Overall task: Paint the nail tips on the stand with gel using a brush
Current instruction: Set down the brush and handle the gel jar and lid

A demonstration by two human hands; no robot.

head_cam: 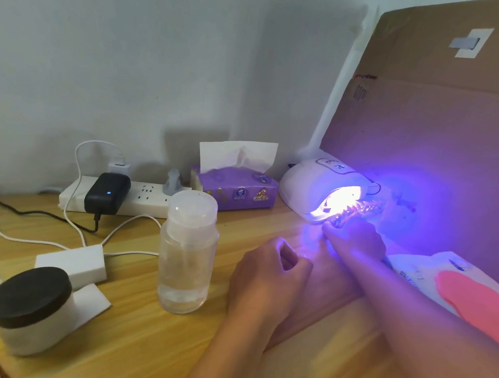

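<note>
A white UV lamp (313, 183) glows violet at the back right of the wooden desk (140, 340). The stand with nail tips (360, 208) sticks out of its lit opening. My right hand (357, 238) reaches to the lamp mouth and grips the near end of the stand. My left hand (269, 280) rests on the desk just in front, fingers curled into a loose fist with nothing visible in it. No brush is in view.
A clear pump bottle (187, 253) stands left of my left hand. A black-lidded jar (31, 307), white pads, a power strip (136, 197) with a charger and cables, and a purple tissue box (236, 187) lie further left. A cardboard sheet (451, 133) leans at right above a pink-printed packet (473, 301).
</note>
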